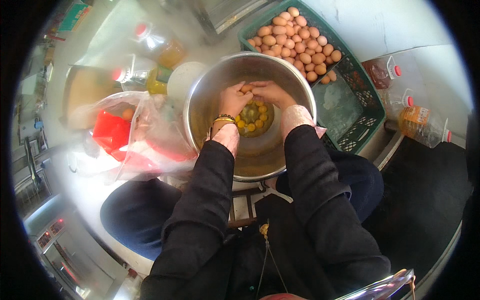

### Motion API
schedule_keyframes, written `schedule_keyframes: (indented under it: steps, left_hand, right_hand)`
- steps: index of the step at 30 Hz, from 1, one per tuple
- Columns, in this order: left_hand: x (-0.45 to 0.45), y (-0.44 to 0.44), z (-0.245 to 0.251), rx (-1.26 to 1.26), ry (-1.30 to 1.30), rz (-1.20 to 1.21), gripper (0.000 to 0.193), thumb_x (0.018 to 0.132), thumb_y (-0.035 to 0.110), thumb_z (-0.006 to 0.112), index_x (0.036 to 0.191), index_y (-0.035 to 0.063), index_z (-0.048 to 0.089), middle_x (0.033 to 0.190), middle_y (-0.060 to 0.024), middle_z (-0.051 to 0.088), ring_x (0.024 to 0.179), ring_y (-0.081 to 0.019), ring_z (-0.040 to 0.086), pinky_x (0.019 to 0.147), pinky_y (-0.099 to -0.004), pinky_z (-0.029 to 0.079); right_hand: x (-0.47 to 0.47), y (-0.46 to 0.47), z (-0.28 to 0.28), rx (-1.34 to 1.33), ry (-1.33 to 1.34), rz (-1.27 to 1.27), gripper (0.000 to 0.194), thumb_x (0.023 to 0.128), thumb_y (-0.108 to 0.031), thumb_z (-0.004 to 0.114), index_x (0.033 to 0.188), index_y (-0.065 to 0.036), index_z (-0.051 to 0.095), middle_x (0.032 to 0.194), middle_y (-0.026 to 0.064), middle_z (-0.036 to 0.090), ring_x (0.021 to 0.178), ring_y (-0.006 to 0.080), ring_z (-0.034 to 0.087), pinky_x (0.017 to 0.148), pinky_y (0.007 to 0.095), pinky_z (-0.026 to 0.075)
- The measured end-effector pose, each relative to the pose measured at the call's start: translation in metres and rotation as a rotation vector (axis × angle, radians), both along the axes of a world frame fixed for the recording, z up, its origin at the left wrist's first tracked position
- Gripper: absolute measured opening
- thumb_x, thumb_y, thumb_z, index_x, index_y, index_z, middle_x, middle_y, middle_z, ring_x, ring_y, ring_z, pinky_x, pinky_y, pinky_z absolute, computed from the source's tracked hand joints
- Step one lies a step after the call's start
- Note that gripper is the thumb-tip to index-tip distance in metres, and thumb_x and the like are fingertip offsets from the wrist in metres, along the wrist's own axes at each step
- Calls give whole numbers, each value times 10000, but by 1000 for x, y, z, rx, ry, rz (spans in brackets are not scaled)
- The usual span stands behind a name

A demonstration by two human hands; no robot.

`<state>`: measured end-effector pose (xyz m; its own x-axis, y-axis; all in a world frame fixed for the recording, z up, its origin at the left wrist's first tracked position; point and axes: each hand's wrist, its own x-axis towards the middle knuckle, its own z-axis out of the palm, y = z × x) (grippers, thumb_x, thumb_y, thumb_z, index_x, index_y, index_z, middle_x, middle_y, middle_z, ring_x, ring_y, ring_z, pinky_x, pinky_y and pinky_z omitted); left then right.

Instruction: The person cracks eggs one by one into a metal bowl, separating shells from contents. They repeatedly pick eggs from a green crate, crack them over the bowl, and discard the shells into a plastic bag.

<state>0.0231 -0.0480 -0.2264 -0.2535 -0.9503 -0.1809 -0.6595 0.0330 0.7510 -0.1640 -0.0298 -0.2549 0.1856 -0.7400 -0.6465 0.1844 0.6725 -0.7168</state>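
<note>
A large steel pot (300,165) stands between my knees, with several egg yolks (259,123) in clear egg white at its bottom. Over the pot's far half, my left hand (233,100) and my right hand (270,92) meet around one brown egg (246,89). The fingers of both hands grip it from either side and cover much of the shell; whether it is cracked cannot be told. Many whole brown eggs (299,47) lie heaped in the far part of a green plastic crate (369,129), just beyond the pot to the right.
Left of the pot lies a clear plastic bag (129,150) with a red bag (111,131) and an egg (128,114) in it. Oil bottles (155,80) stand farther back. Plastic bottles with red caps (423,125) are right of the crate. An appliance (75,258) is at lower left.
</note>
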Motion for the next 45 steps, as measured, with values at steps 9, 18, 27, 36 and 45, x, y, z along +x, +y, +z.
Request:
schedule_keyframes:
  steps: [9, 18, 27, 36, 45]
  left_hand:
    - [-8, -5, -57, 245, 59, 14, 463, 811, 339, 826, 1237, 163, 790, 958, -161, 805, 910, -246, 801, 827, -375, 602]
    - [-15, -2, -72, 140, 15, -39, 401, 819, 324, 814, 1199, 195, 795, 943, -158, 788, 941, -350, 774, 840, -409, 604]
    - [-14, -1, -84, 139, 18, -35, 423, 813, 316, 846, 1186, 124, 794, 1001, -165, 794, 971, -354, 772, 866, -400, 605]
    - [1, 3, -78, -2, -355, -120, 453, 821, 271, 821, 1254, 150, 769, 1034, -233, 744, 972, -446, 741, 871, -506, 606]
    - [0, 13, 6, -44, -533, -3, 171, 908, 206, 704, 1040, 113, 759, 963, -285, 709, 922, -472, 726, 806, -557, 600]
  right_hand:
    - [1, 6, -75, 45, -95, -9, 356, 991, -162, 715, 1313, -13, 742, 1250, -3, 726, 1037, 88, 657, 819, 216, 517]
    - [12, 7, -101, 37, 7, -157, 258, 880, -107, 744, 1122, -71, 825, 843, -49, 685, 661, 56, 551, 574, 231, 399]
    - [9, 8, -106, 0, 49, -171, 222, 848, -136, 784, 1059, -82, 823, 832, -50, 695, 715, 82, 610, 642, 266, 488]
    - [2, -2, -67, -194, 804, 270, 197, 827, -216, 756, 983, -127, 837, 990, 156, 788, 951, 311, 766, 902, 394, 595]
    - [15, -25, 4, -84, 1218, 428, 335, 868, -209, 730, 1124, -4, 802, 1159, 254, 767, 1114, 412, 741, 1024, 489, 579]
